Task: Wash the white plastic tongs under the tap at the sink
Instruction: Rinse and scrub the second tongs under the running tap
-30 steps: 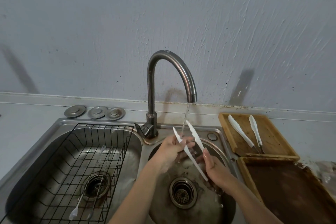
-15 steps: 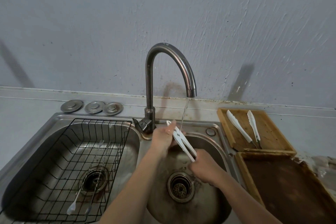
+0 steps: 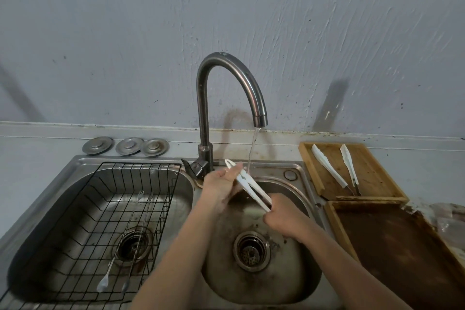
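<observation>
White plastic tongs are held slanted over the right sink basin, their two arms pressed together. My right hand grips their hinge end. My left hand wraps the tip end, fingers over the arms. A thin stream of water falls from the curved steel tap onto the tongs near my left fingers.
A second pair of white tongs lies in a wooden tray right of the sink, with a larger dark wooden tray in front. A black wire rack with long thin utensils fills the left basin. Three steel plugs sit behind.
The tongs' arms, spread apart a second ago, are now squeezed together. My left hand has slid up to the tips, and both hands have moved the tongs left under the stream.
</observation>
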Tool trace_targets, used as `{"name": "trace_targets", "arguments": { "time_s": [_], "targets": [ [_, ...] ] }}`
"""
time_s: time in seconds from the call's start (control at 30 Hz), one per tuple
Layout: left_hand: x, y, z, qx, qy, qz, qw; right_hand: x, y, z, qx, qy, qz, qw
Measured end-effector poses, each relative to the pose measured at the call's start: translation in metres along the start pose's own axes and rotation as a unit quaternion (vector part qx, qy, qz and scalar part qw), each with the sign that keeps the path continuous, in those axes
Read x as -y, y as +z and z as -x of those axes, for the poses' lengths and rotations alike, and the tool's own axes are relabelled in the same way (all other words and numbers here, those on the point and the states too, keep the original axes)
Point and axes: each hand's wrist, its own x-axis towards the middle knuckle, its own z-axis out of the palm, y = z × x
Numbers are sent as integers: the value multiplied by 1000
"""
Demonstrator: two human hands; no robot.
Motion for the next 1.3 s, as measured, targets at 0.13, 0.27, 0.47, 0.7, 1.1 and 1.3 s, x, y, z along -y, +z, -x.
{"name": "trace_targets", "arguments": {
  "time_s": [0.13,0.27,0.47,0.7,1.1,1.3],
  "targets": [
    [-7,-5,-4,-27,50,-16,998,0,1,1,15,-2,13,1000],
    [9,-8,-10,-57,39,23,997,1,-4,-2,15,5,51,999],
    [35,-24,-21,-151,-75,167,971,-8,-28,7,-77,-76,-34,994],
    [66,-17,-14,-178,-188,379,888,22,-22,-1,-175,-249,-113,946],
    [67,0,-4,-120,-223,486,837,42,-18,-23,-221,-299,-163,914],
    [63,-3,-3,-131,-215,457,853,37,-23,-20,-251,-327,-90,906]
  ]
}}
